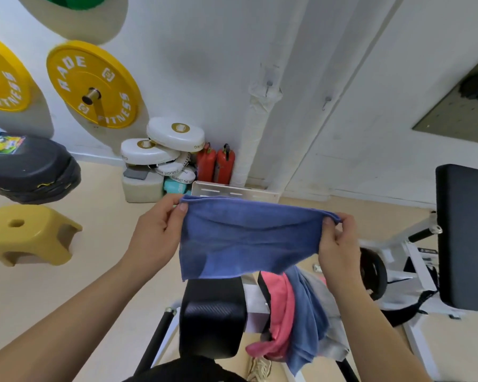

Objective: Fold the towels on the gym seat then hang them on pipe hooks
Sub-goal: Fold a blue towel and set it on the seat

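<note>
A blue towel (246,238) hangs folded in the air, stretched between both hands. My left hand (155,232) pinches its upper left corner and my right hand (337,244) pinches its upper right corner. Below it is the black gym seat (213,315). A pink towel (279,312), another blue towel (307,318) and a grey towel (331,326) lie draped in a heap over the seat's right side. On the white wall pipes above, one small metal hook (269,85) and a second hook (327,101) are bare.
Yellow weight plates (91,84) hang on the wall at left. A yellow stool (28,232) stands on the floor at left. White pads (160,147) and two red extinguishers (215,162) sit by the wall. A black bench pad (464,235) stands at right.
</note>
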The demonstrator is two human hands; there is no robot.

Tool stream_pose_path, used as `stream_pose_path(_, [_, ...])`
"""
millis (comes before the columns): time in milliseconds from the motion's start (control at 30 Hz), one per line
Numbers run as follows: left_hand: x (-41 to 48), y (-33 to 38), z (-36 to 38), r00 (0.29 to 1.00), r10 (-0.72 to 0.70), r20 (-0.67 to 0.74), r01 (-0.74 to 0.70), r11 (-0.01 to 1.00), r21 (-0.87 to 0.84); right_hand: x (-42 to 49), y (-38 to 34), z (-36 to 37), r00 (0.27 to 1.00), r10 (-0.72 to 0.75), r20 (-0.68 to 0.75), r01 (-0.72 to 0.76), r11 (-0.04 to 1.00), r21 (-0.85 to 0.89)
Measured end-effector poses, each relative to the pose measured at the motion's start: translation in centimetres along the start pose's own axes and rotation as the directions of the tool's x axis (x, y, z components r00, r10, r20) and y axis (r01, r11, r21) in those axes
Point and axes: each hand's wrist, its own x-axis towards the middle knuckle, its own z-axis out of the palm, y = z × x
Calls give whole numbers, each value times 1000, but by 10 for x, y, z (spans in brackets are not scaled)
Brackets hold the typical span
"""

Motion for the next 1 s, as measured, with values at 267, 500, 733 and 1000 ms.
stream_pose_path(267, [-25, -27, -19, 861, -388, 329, 407, 913, 11, -12, 42, -1, 831, 417, 367, -405, 907, -115])
stream_pose_path(500, [-12, -75, 11, 781, -527, 336, 494, 850, 184, 0, 110, 32, 762, 545, 350, -474, 838, -272])
stream_pose_path(733, [7, -131, 47, 820, -546, 172, 490, 825, 281, 15, 147, 75, 885, 388, 258, -315, 906, -283])
stream_pose_path(1000, [25, -132, 46, 864, -500, 62, 483, 857, 179, 33, 138, 82, 911, 348, 224, -359, 933, 11])
